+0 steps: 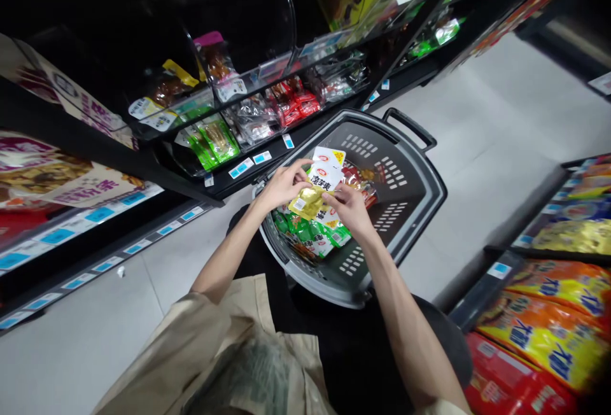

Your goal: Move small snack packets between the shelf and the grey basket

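Note:
Over a grey shopping basket [432, 208] I hold a small gold-yellow snack packet [308, 205] with a white label. My left hand [286, 184] pinches its upper left side, thumb bent at the edge and forefinger reaching toward the white packets. My right hand [351, 208] has its right end between thumb and fingers. Just beyond, white snack packets [327, 170] with red logos lie in the basket, partly covered by the gold packet. Green snack packets [310, 233] fill the near left side, and red packets [365, 192] lie behind my right hand.
A black shelf with clear bins of snack packets [217, 141] runs along the far left side. Large bagged snacks [62, 179] stand at the left. On the right, a low shelf holds orange and yellow bags [554, 332]. Grey floor tiles [496, 109] stretch between the shelves.

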Demonstrator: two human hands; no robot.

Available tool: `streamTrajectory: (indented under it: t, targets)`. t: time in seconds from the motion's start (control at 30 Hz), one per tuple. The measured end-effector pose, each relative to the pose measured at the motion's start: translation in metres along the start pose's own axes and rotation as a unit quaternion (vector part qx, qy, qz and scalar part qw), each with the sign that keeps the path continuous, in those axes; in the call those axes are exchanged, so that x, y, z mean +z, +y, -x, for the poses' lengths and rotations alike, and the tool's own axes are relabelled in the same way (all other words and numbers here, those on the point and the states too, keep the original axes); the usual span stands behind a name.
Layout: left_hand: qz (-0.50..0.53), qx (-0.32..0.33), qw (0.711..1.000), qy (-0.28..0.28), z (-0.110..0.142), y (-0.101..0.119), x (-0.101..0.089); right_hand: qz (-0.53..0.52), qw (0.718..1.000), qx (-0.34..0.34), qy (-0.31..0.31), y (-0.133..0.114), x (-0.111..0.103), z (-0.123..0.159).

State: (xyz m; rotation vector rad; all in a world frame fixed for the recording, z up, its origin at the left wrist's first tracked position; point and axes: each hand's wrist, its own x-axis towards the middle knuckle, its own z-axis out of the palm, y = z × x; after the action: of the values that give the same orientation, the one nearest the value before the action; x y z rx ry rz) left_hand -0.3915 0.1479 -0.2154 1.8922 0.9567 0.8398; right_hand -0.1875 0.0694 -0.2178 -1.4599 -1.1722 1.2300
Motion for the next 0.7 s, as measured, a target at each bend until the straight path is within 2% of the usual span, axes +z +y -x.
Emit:
streamTrajectory:
  t: [0.1, 0.27, 0.47, 0.7]
  targets:
    - [0.017, -0.021, 0.999, 0.020, 0.000, -0.002, 0.004, 0.017, 1.000, -0.018, 0.002, 0.000, 0.001, -0.003]
    - [0.008, -0.025, 0.998, 0.051, -0.001, -0.008, 0.006, 0.002, 1.000, -0.010, -0.014, 0.003, 0.002, -0.006]
    - [-0.048, 0.001, 0.989, 0.139, -0.006, -0.017, 0.002, 0.095, 0.995, 0.003, 0.042, 0.020, -0.004, -0.009]
    - [-0.042, 0.013, 0.988, 0.148, -0.006, -0.016, -0.001, 0.168, 0.983, 0.020, 0.066, 0.029, -0.005, -0.011]
